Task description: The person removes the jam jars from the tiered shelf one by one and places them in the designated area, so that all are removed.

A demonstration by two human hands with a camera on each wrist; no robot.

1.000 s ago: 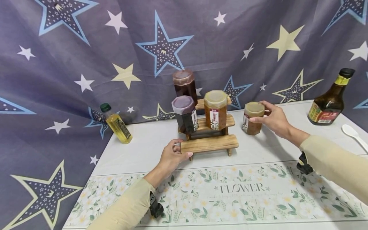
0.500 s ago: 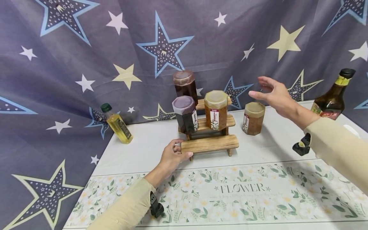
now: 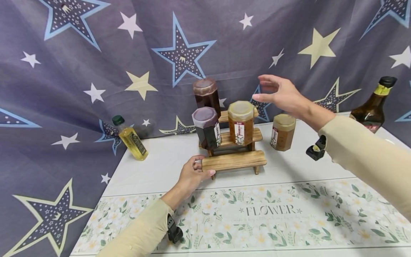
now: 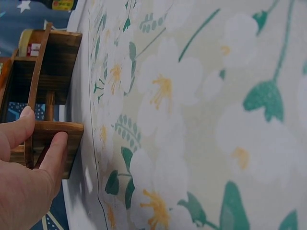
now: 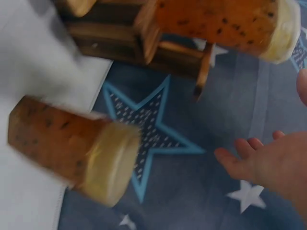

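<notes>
A small wooden step rack [image 3: 233,160] stands on the white table [image 3: 154,171]. It carries a dark red jar [image 3: 206,93] on top, a purple-lidded jar [image 3: 207,127] and an orange jar [image 3: 240,122] [image 5: 225,21] on the middle step. My left hand [image 3: 192,176] [image 4: 29,158] grips the left end of the lowest step. A brownish jar [image 3: 283,132] [image 5: 72,148] stands on the table to the rack's right. My right hand [image 3: 276,93] [image 5: 268,163] hovers in the air above the orange jar, fingers spread, holding nothing.
A yellow oil bottle [image 3: 130,138] leans at the table's back left against the star-patterned cloth [image 3: 96,53]. A dark sauce bottle [image 3: 372,107] stands at the far right. A floral runner [image 3: 263,214] covers the table's front strip.
My right hand let go of the brownish jar, rose, and moved left to above the orange jar. The left hand has stayed on the rack.
</notes>
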